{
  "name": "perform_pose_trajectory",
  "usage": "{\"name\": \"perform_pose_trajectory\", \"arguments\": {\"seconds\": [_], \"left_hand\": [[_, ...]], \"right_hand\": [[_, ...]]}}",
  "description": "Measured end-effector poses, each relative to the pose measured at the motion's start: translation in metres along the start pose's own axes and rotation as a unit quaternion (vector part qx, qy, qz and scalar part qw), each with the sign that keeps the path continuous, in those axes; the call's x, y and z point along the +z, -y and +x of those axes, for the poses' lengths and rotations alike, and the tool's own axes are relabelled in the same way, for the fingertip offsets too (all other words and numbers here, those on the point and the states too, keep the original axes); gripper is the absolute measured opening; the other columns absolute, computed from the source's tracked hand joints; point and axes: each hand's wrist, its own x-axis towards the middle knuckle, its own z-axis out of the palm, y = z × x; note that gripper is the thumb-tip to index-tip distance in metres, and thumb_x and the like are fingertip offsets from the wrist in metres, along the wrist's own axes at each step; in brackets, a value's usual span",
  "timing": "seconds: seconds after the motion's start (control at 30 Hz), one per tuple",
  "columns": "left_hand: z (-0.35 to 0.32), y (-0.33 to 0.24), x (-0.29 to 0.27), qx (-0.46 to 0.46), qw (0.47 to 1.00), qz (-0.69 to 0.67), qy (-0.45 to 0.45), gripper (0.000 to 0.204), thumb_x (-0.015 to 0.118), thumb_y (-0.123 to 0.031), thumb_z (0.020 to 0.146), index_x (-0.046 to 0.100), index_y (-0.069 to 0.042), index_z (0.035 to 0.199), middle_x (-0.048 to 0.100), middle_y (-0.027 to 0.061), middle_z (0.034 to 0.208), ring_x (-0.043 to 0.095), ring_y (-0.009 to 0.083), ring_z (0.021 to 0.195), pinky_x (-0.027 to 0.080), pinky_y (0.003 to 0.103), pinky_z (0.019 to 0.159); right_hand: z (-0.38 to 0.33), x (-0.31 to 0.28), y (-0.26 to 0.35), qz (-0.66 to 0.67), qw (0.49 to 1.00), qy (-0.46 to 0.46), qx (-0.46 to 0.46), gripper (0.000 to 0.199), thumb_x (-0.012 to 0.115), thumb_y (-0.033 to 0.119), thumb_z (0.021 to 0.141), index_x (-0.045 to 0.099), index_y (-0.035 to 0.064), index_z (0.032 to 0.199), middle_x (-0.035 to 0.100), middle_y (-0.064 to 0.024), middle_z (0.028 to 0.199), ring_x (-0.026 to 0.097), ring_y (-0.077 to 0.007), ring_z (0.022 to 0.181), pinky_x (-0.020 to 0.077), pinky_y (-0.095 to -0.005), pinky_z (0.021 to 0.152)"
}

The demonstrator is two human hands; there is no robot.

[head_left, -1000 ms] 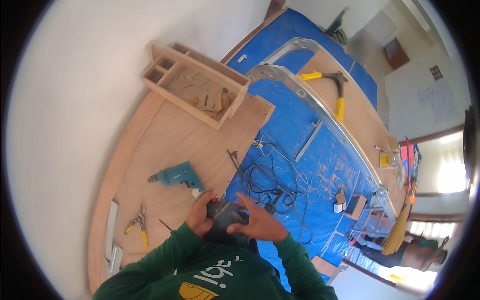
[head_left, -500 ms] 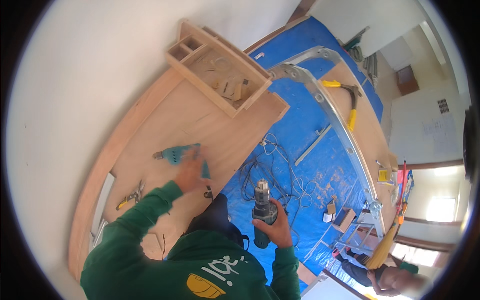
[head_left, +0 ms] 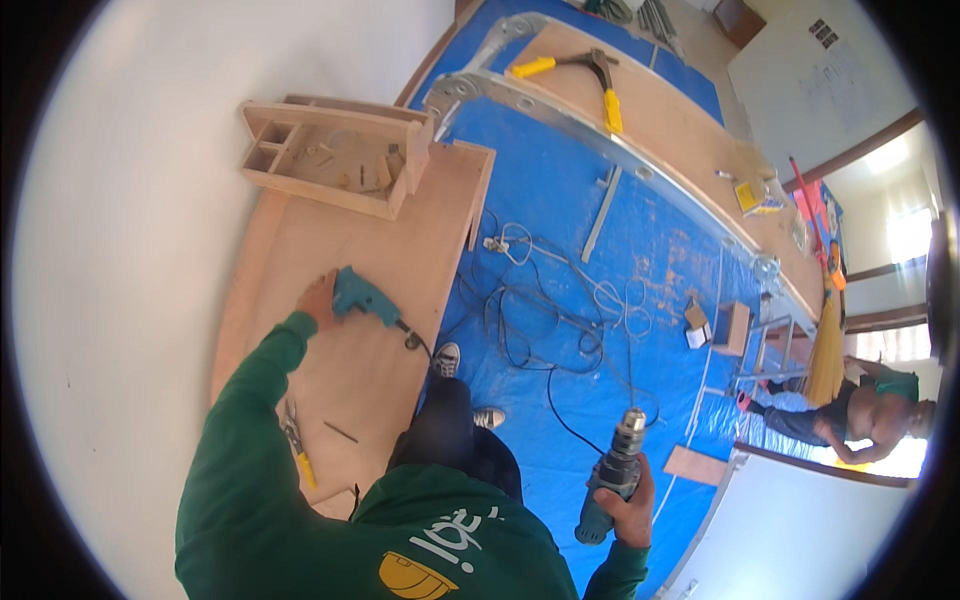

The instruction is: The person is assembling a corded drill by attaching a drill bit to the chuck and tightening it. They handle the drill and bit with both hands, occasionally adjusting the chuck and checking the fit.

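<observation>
On the wooden panel to my left lies a teal corded drill (head_left: 364, 294), its black cord leaving the handle toward the panel edge. My left hand (head_left: 318, 302) is closed round its front end, hiding the chuck. At the lower right, my right hand (head_left: 630, 508) grips a dark grey-green drill (head_left: 612, 474), its silver chuck pointing away from me over the blue sheet. Nearer me on the panel are yellow-handled pliers (head_left: 298, 448) and a thin dark rod (head_left: 341, 432).
A wooden tray (head_left: 300, 190) with small scraps sits at the panel's far end. Tangled cables (head_left: 540, 300) lie on the blue sheet (head_left: 540, 190). Across it, a metal-edged board (head_left: 690, 130) carries a yellow-handled tool (head_left: 600, 75). Another person (head_left: 875, 410) is at the far right, near a broom (head_left: 827, 350).
My view has swung to the right. My left hand has gone from the teal drill's handle to its front end. My right hand, still holding its drill, has moved right.
</observation>
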Motion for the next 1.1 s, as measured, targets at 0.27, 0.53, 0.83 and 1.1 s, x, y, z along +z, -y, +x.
{"name": "perform_pose_trajectory", "arguments": {"seconds": [0.27,0.53,0.83,1.1], "left_hand": [[0.099,0.0,-0.015,-0.046,0.991,-0.055,-0.108,0.132,0.1,-0.034,0.068,0.024,-0.001,0.17,0.051,0.0296,0.158,0.054,0.0471,0.145,0.047,0.05,0.122],[0.008,0.006,0.003,-0.006,0.998,0.003,-0.07,0.09,0.08,-0.048,0.096,0.043,0.004,0.158,0.054,0.0309,0.156,0.053,0.0506,0.141,0.047,0.055,0.115],[-0.253,0.046,0.173,-0.134,0.963,0.035,0.231,0.072,0.09,-0.04,0.088,0.061,-0.012,0.147,0.077,0.0299,0.115,0.075,0.0426,0.114,0.051,0.058,0.106],[-0.232,0.036,0.153,-0.27,0.915,-0.301,0.01,0.025,0.067,-0.017,0.101,0.071,0.005,0.114,0.075,0.0165,0.095,0.078,0.0267,0.081,0.064,0.041,0.063]], "right_hand": [[-0.071,-0.037,-0.048,0.046,0.988,-0.148,0.027,0.101,0.1,0.044,0.07,0.052,-0.0022,0.146,0.07,-0.0145,0.113,0.075,-0.0266,0.093,0.064,-0.041,0.079],[-0.087,-0.038,-0.081,0.108,0.98,-0.166,0.027,0.119,0.098,0.054,0.069,0.045,-0.0039,0.158,0.069,-0.0178,0.117,0.075,-0.0299,0.096,0.0628,-0.0421,0.081],[-0.076,-0.038,-0.093,0.139,0.984,-0.112,-0.019,0.104,0.1,0.039,0.073,0.046,-0.0039,0.152,0.072,-0.0147,0.116,0.074,-0.0251,0.099,0.0621,-0.0394,0.087],[-0.052,-0.006,-0.117,0.112,0.989,-0.003,-0.096,0.099,0.101,0.019,0.075,0.045,0.0002,0.155,0.07,-0.0111,0.122,0.07,-0.0191,0.108,0.0584,-0.0368,0.096]]}}
